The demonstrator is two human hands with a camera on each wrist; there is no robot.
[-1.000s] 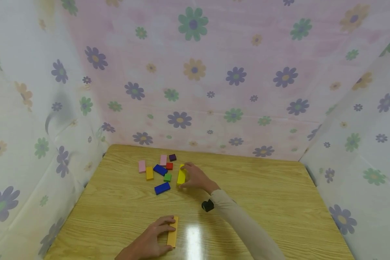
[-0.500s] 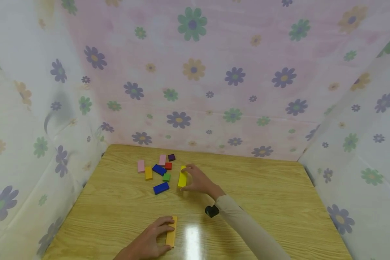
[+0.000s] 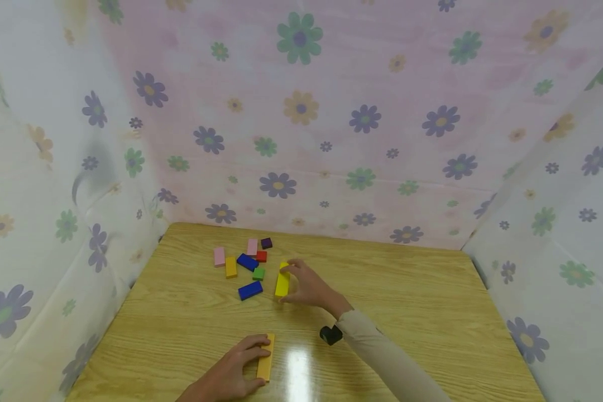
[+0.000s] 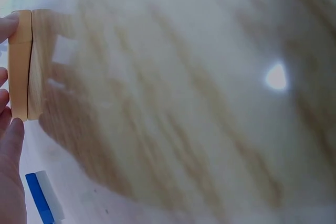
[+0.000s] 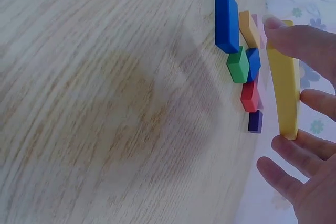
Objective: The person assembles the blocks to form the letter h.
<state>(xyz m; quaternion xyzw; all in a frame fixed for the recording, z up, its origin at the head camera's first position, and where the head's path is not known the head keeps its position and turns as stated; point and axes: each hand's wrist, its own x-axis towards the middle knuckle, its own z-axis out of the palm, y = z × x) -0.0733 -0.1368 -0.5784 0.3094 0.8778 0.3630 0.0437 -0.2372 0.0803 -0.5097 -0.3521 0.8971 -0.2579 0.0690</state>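
Note:
My left hand (image 3: 231, 371) holds a long light-orange block (image 3: 266, 360) near the table's front, thumb at its near end and fingers towards its far end. In the left wrist view, fingertips touch both ends of that orange block (image 4: 20, 72). Farther back, my right hand (image 3: 311, 286) grips a long yellow block (image 3: 282, 282) by its two ends. The right wrist view shows the yellow block (image 5: 285, 90) between thumb and fingers, seemingly raised off the table. Just left of it lie a green block (image 3: 258, 274) and a blue block (image 3: 250, 290).
Left of my right hand lie another blue block (image 3: 248, 262), a small orange block (image 3: 231, 267), pink blocks (image 3: 219, 257), a red block (image 3: 262, 256) and a dark purple block (image 3: 266, 243). Flowered cloth (image 3: 331, 184) surrounds the wooden table (image 3: 407, 290) on three sides.
My right hand has drawn slightly nearer and to the right with the yellow block. The left hand and the orange block stay where they were.

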